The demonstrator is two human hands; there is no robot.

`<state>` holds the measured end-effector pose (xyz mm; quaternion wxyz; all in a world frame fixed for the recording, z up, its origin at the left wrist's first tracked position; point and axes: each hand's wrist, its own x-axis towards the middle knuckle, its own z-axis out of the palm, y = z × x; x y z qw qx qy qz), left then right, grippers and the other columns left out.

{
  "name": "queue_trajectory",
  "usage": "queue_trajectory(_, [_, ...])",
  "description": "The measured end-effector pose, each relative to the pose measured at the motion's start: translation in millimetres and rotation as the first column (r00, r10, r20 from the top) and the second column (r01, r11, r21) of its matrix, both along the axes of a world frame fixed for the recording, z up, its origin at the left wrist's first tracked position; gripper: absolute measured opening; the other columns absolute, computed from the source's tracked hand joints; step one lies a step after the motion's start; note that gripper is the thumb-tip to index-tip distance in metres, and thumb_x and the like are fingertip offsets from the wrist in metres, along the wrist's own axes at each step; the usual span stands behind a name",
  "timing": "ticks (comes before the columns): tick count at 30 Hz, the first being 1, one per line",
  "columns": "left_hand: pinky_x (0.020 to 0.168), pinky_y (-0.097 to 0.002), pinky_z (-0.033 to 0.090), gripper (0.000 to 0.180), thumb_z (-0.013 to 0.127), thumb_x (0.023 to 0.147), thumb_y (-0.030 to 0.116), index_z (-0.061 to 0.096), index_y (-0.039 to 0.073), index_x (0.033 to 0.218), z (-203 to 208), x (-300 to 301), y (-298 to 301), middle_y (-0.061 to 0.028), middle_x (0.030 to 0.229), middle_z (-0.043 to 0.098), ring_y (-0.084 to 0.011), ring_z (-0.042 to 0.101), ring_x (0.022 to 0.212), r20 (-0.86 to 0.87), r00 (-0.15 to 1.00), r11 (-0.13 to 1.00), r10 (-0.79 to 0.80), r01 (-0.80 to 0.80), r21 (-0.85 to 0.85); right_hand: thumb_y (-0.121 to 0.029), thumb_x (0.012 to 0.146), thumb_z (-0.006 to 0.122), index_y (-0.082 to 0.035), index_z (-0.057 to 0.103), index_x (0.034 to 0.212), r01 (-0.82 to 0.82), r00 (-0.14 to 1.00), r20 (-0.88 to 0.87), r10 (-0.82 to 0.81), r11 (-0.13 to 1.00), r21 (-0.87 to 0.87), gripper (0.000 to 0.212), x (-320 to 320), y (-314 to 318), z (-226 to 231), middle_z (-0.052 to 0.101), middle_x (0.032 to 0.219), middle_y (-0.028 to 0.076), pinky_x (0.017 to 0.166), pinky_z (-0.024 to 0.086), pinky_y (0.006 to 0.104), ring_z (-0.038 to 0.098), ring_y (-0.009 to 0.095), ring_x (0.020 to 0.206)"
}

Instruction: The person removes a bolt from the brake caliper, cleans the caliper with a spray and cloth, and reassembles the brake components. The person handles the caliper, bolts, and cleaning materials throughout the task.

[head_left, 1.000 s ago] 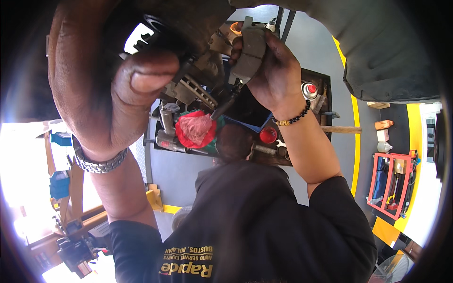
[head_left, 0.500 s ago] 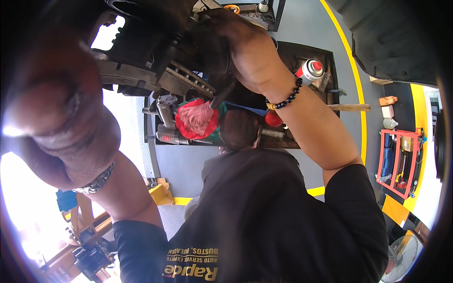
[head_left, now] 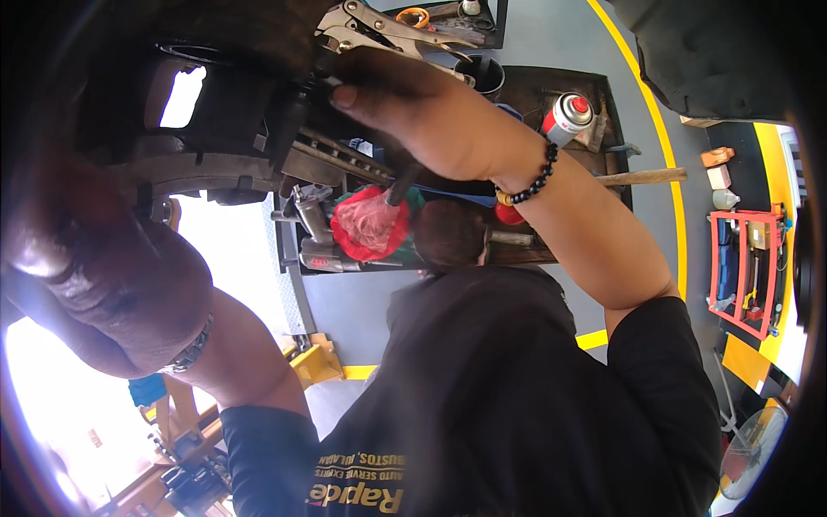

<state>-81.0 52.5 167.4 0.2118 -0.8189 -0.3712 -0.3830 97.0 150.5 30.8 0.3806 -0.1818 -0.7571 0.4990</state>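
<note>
Large and dim at the left, my left hand [head_left: 129,284] is raised beside a dark vehicle part [head_left: 233,164]; its fingers fade into shadow, so their grip cannot be made out. My right hand [head_left: 422,112] reaches up to the same assembly. Its thumb and fingers close around a small spot at the part's edge, and what lies between them is hidden. Just above the right fingers, metal locking pliers [head_left: 379,30] have their jaws against the dark assembly and their handles pointing right. A toothed or ribbed metal strip [head_left: 345,155] runs below the right hand.
Below is a dark tool cart [head_left: 560,82] with a spray can [head_left: 564,116], a red-and-pink cloth [head_left: 370,224], an air tool [head_left: 323,254] and a wooden handle [head_left: 642,177]. A black cup [head_left: 481,73] stands behind my right wrist. A red rack [head_left: 745,271] is at the right.
The view has shifted a little. My right hand has moved down and left along the part, uncovering the locking pliers. My left hand appears lower.
</note>
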Motion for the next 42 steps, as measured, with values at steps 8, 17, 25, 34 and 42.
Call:
queue_trajectory(8, [0.095,-0.0434,0.058,0.067,0.058,0.097,0.047,0.051,-0.005,0.138,2.4,5.8,2.1,-0.026,0.133,0.059,-0.0372,0.065,0.118,-0.014,1.0,0.999,-0.017,0.016,-0.027,-0.033,0.101,0.065,-0.003,0.066,0.123,0.217,0.976,-0.016,-0.217,0.975,0.037,0.037,-12.8,-28.4,-10.7,0.071,0.108,0.017,0.088,0.054,0.036,0.069,0.03,0.097])
queue_trajectory(17, [0.094,-0.0422,0.059,0.065,0.057,0.098,0.046,0.051,-0.006,0.137,4.8,14.0,5.1,-0.0259,0.133,0.06,-0.0364,0.066,0.116,-0.042,0.999,1.0,-0.014,0.014,-0.018,-0.027,0.098,0.068,-0.001,0.067,0.121,0.329,0.94,-0.166,-0.298,0.921,0.208,0.035,-6.0,-24.6,-16.3,0.07,0.111,0.019,0.092,0.053,0.0409,0.067,0.038,0.102])
queue_trajectory(25, [0.093,-0.0412,0.059,0.064,0.057,0.099,0.045,0.052,-0.007,0.136,18.9,20.2,7.2,-0.0258,0.132,0.061,-0.0356,0.067,0.115,0.121,0.987,0.99,-0.107,0.118,-0.079,-0.016,0.096,0.069,-0.003,0.067,0.119,0.499,0.855,-0.268,-0.444,0.844,0.195,0.026,11.6,-36.9,-34.4,0.067,0.107,0.015,0.091,0.052,0.0391,0.066,0.033,0.101])
queue_trajectory(34, [0.093,-0.0444,0.062,0.042,0.064,0.101,0.025,0.06,-0.004,0.131,-11.9,4.8,-4.6,-0.0251,0.133,0.063,-0.0362,0.068,0.114,0.346,0.908,0.952,0.237,-0.288,0.103,-0.006,0.093,0.067,-0.002,0.066,0.118,0.582,0.766,-0.318,-0.559,0.813,-0.027,0.026,65.9,-25.4,-76.1,0.061,0.121,0.012,0.09,0.052,0.0328,0.065,0.022,0.104])
queue_trajectory(42, [0.095,-0.0436,0.062,0.046,0.07,0.096,0.019,0.054,-0.001,0.134,-30.7,19.1,3.6,-0.0238,0.126,0.067,-0.0372,0.067,0.118,0.524,0.838,0.988,-0.152,0.124,0.087,-0.02,0.103,0.063,-0.004,0.067,0.122,0.317,0.861,-0.37,-0.349,0.937,-0.146,0.026,86.0,-13.5,-39.2,0.067,0.116,0.012,0.09,0.053,0.0311,0.067,0.018,0.101])
